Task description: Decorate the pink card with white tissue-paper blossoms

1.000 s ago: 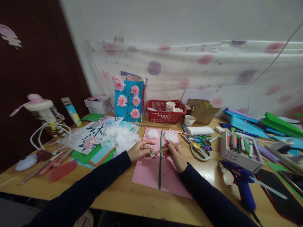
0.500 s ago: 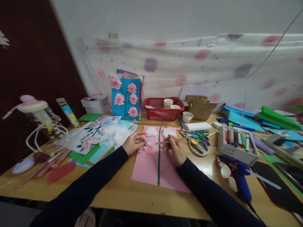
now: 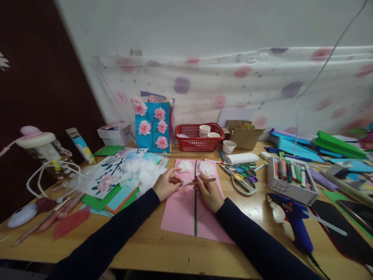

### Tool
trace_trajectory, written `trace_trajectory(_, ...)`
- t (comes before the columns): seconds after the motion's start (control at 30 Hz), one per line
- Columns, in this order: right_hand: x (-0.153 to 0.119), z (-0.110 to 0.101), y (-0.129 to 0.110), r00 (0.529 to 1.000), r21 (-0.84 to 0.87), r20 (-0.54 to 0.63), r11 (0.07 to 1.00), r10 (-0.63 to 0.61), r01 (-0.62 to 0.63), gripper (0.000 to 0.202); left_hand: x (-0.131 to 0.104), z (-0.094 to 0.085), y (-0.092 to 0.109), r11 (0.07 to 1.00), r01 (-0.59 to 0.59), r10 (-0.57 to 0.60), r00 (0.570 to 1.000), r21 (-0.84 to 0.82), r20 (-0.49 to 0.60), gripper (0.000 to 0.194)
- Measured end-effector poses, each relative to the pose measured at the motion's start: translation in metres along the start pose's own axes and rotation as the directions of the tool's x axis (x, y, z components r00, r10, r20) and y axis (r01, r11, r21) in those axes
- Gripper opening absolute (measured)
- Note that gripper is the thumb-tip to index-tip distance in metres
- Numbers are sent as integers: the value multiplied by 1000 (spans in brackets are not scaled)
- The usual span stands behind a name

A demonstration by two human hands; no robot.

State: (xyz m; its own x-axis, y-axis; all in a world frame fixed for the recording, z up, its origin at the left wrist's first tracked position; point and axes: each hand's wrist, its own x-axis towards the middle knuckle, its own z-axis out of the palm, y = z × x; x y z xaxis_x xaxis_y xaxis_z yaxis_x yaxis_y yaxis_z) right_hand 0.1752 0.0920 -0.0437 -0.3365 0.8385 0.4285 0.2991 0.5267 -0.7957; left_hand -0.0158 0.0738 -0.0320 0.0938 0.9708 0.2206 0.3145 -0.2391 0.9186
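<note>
My left hand (image 3: pixel 167 185) is over the left edge of a pink sheet of paper (image 3: pixel 180 217), its thumb and fingertips pinched on a small white bit of cotton (image 3: pixel 182 184), mostly hidden by the fingers. My right hand (image 3: pixel 210 193) is above the middle of the sheet, closed around a thin, flat, brown stick (image 3: pixel 207 180) whose narrow end points at the left fingertips. Down the sheet runs a green stripe (image 3: pixel 195 217) with thin curved lines beside it. Two white cotton tufts, the left one (image 3: pixel 185 166) and the right one (image 3: pixel 206 168), lie near its top edge.
A cotton pile (image 3: pixel 145 173) lies on coloured papers at left. Behind stand a blue flower card (image 3: pixel 148 134) and a red basket (image 3: pixel 198 144). At right are scissors (image 3: pixel 244 186), a marker box (image 3: pixel 287 190) and a blue glue gun (image 3: pixel 300 225) with a cord.
The stick and my right hand have moved left, across the green stripe. The stick's narrow end is now at my left fingertips. The camera view has shifted slightly.
</note>
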Motion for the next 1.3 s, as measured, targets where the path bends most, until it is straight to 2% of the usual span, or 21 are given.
trace_trajectory(0.2, 1, 2, 4, 1000, -13, -4, 1000, 26, -26, 30, 4, 3, 1, 973, -59, 62, 998, 224, -7, 49)
trace_trajectory(0.37, 1, 1, 1, 999, -4, -31, 1000, 29, -29, 31, 7, 4, 1, 950, -65, 77, 997, 304, -28, 51)
trace_trajectory(0.53, -1, 1, -2, 996, 24, -93, 1000, 5, -2, 34, 7, 4, 2, 941, -57, 70, 997, 334, -26, 50)
trace_trajectory(0.83, -1, 2, -1, 998, -90, 1, 994, -55, 55, 28, 9, 5, 1, 918, -103, 112, 994, 382, 0, 50)
trace_trajectory(1.13, -2, 4, -2, 998, -105, 25, 993, -51, 53, 27, 10, 4, 0, 879, -169, 180, 984, 447, 19, 49)
trace_trajectory(1.3, -2, 4, -1, 998, -105, 26, 993, -52, 54, 26, 8, -8, 3, 892, -211, 227, 974, 401, 7, 48)
